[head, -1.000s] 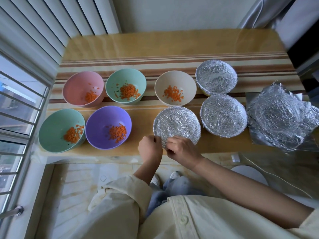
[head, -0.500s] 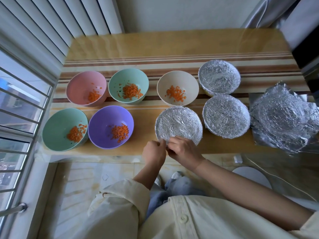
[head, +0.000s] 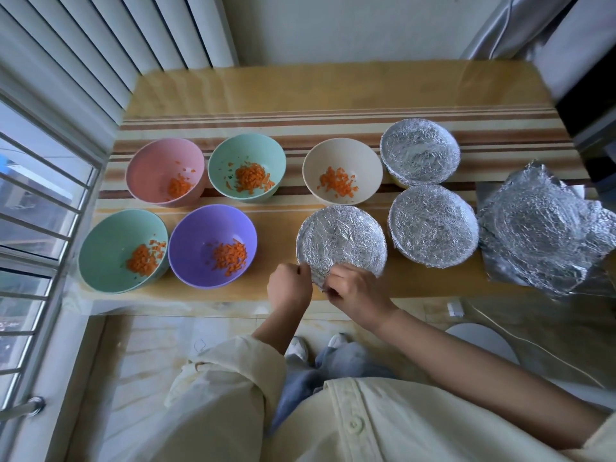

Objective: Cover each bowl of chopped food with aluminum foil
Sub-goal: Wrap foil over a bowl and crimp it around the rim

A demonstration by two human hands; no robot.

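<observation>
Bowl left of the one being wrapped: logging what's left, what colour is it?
The bowl is purple; head view shows it.

A long glossy yellow surface (head: 333, 88) runs from left to right, and a band of brown and cream stripes (head: 300, 123) crosses it lengthwise. Behind its far left corner hang white vertical blinds (head: 100, 45), and below them a window with horizontal white bars (head: 33, 201) fills the left side. A metal window handle (head: 31, 405) shows at the lower left edge. A plain pale wall (head: 350, 25) stands behind the surface, with a grey curtain (head: 500, 25) at the upper right. Pale marbled floor tiles (head: 150, 345) lie below the near edge, and a white round object (head: 480, 341), partly hidden, sits on the floor at the right.
</observation>
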